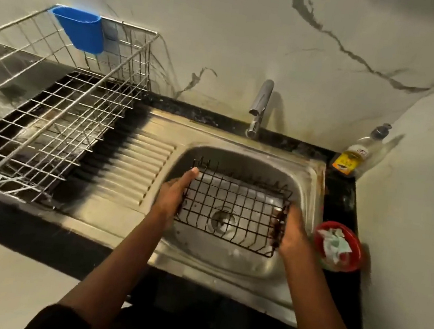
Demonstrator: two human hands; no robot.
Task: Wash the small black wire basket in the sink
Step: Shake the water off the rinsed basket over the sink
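Note:
The small black wire basket (232, 207) hangs over the steel sink (309, 181), held level above the drain. My left hand (172, 194) grips its left end, thumb along the rim. My right hand (293, 234) grips its right end, fingers wrapped through the wires. The basket holds nothing. The tap (258, 106) stands behind the bowl, and I see no water running from it.
A large silver wire dish rack (53, 106) with a blue plastic cup (80, 28) stands on the left drainboard. A soap bottle (356, 154) sits in the back right corner. A red bowl (337, 244) with scraps rests right of the sink, close to my right hand.

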